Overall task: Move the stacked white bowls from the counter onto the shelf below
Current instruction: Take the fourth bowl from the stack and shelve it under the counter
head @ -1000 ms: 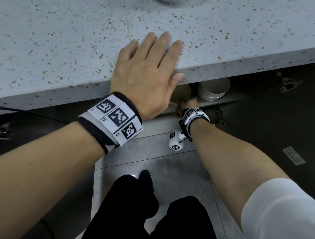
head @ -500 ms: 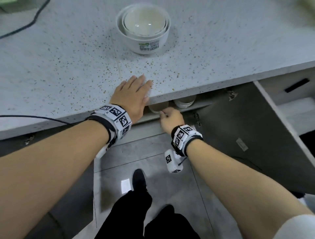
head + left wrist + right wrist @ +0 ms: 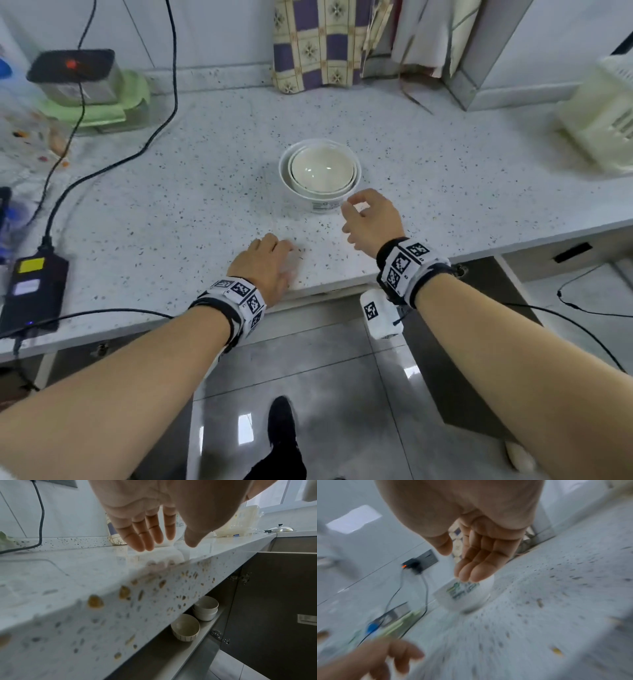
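Observation:
The stacked white bowls (image 3: 320, 174) stand in the middle of the speckled counter (image 3: 191, 219); the right wrist view shows their labelled side (image 3: 467, 595). My right hand (image 3: 370, 219) hovers just in front and to the right of them, fingers loosely curved and holding nothing (image 3: 481, 561). My left hand (image 3: 274, 257) lies near the counter's front edge with straight fingers (image 3: 145, 534), also holding nothing. The shelf below (image 3: 202, 632) shows only in the left wrist view; it carries a striped bowl (image 3: 185, 627) and two stacked pale bowls (image 3: 205, 608).
A black power adapter (image 3: 32, 291) and cables (image 3: 113, 164) lie on the counter's left. A green board with a metal box (image 3: 85, 99) sits at back left, a checked cloth (image 3: 318, 44) behind the bowls, a white basket (image 3: 603, 116) at right. The dark cabinet door (image 3: 274, 601) stands open.
My right hand has come up from the shelf under the counter to beside the stacked bowls. My head has risen, so the counter top fills the view. The left hand stays at the edge.

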